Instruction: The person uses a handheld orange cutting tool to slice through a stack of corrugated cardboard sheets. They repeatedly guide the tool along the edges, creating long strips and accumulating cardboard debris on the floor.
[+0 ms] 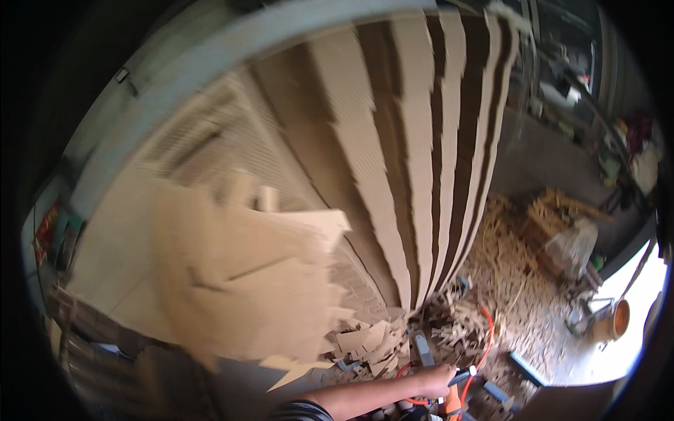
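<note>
A blurred sheaf of pale cardboard cut-outs (246, 281) hangs tilted above the scrap pile (368, 344).

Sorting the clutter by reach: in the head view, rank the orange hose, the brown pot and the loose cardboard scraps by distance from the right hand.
1. Orange hose, beside the right hand.
2. Cardboard scraps, to its left.
3. Brown pot, far right by the bright doorway.

Right hand (437, 379) outstretched, grip closed.
</note>
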Tool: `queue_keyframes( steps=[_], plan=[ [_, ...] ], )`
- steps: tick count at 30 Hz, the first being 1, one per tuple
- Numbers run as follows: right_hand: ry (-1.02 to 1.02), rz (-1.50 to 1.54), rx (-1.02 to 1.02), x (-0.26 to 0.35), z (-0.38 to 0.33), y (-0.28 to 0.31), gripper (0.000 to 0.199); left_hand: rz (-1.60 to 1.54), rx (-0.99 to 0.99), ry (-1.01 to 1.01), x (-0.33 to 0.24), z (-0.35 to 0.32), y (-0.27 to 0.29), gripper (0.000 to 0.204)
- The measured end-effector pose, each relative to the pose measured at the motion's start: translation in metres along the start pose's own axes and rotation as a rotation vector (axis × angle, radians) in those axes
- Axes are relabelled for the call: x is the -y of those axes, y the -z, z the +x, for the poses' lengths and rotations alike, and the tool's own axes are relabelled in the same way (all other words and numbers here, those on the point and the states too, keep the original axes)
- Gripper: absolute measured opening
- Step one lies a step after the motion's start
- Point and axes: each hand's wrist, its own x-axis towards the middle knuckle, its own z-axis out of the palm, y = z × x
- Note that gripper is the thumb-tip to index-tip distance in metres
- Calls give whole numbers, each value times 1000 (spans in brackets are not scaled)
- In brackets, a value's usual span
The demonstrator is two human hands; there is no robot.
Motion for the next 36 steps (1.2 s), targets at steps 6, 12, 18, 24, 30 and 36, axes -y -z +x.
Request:
queue_keyframes(
  steps=[6,12,18,24,30,36],
  plan=[
    [210,164,-185,103,-84,114,29,72,-257,-161,-176,-96,108,44],
    [359,306,-327,192,-179,206,26,24,-505,-584,-314,-201,172,32],
    [453,171,-211,283,-255,251,25,453,-664,-551,-383,-286,219,21],
    [510,137,-150,319,-242,238,33,389,-776,-560,-376,-319,248,10],
    [625,187,-189,329,-195,198,29,372,-807,-471,-339,-315,259,25],
    [665,123,-232,302,-188,175,24,277,-717,-403,-317,-299,237,37]
  ],
)
